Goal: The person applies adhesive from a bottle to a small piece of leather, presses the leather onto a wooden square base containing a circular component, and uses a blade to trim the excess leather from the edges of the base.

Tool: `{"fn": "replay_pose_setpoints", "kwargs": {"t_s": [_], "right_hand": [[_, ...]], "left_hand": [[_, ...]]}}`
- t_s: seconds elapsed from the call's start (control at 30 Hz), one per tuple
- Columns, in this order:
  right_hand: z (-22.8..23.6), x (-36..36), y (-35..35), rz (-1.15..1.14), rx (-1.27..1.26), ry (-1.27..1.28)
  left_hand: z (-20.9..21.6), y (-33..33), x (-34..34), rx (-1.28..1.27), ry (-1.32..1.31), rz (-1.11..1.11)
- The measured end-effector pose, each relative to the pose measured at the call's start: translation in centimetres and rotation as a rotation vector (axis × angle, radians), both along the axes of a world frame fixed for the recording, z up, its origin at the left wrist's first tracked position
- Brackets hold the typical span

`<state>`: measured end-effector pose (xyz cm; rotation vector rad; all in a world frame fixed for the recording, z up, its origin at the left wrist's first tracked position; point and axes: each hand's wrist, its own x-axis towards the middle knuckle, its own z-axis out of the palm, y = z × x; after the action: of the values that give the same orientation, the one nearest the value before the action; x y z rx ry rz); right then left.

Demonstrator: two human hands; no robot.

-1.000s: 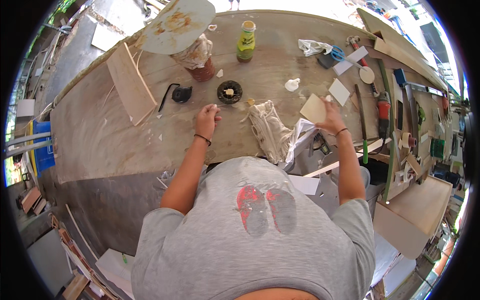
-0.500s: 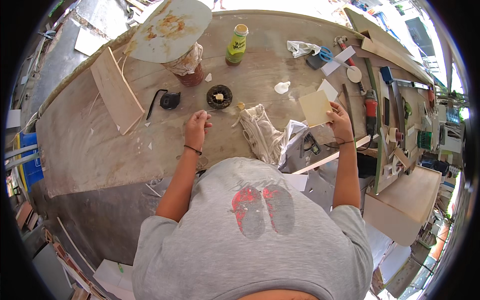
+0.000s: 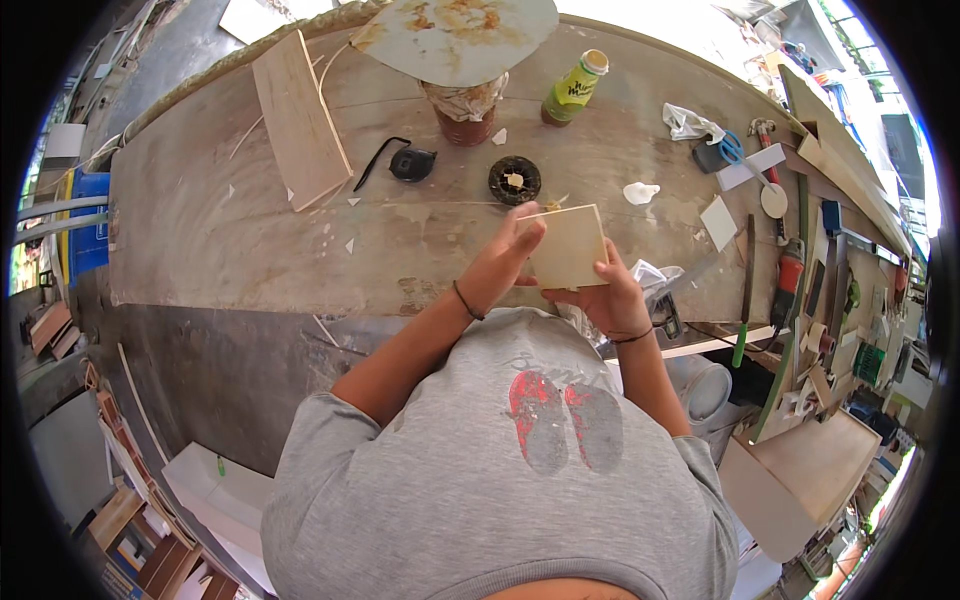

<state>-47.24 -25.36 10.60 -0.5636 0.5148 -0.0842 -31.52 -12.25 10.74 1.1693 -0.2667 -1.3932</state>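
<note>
My right hand (image 3: 612,292) grips a thin, cream-coloured square panel (image 3: 572,250) by its right and lower edges, thumb on the face towards me. The panel is tilted above the near edge of the workbench. At its left edge is my left hand (image 3: 500,255), fingers apart and stretched along that side; whether they press on it is hard to see. Just beyond the hands lies a dark round ring-shaped object (image 3: 515,181) with a pale bit in its middle. A crumpled off-white cloth bundle is mostly hidden behind the panel and my right hand.
On the bench (image 3: 210,250) are a black tape measure (image 3: 412,164), a wooden board (image 3: 300,120), a reddish-brown pot (image 3: 466,128) under a stained sheet (image 3: 460,40), and a green-labelled bottle (image 3: 575,88). Rightward lie blue-handled scissors (image 3: 732,148), a hammer (image 3: 762,140) and a red power tool (image 3: 788,280).
The panel has come from the right to in front of my chest in my right hand. My left hand has moved over to its left edge, its fingers spreading. The view has shifted left.
</note>
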Motion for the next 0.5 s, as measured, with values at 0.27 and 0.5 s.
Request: {"fn": "replay_pose_setpoints", "kwargs": {"t_s": [0.27,0.5], "right_hand": [[1.7,2.4,1.6,0.236,-1.477,0.0],[2.4,2.8,0.6,0.29,-1.336,-0.09]], "left_hand": [[-2.4,1.7,0.8,-0.284,-0.003,0.231],[-2.4,1.5,1.6,-0.453,-0.002,0.225]]}}
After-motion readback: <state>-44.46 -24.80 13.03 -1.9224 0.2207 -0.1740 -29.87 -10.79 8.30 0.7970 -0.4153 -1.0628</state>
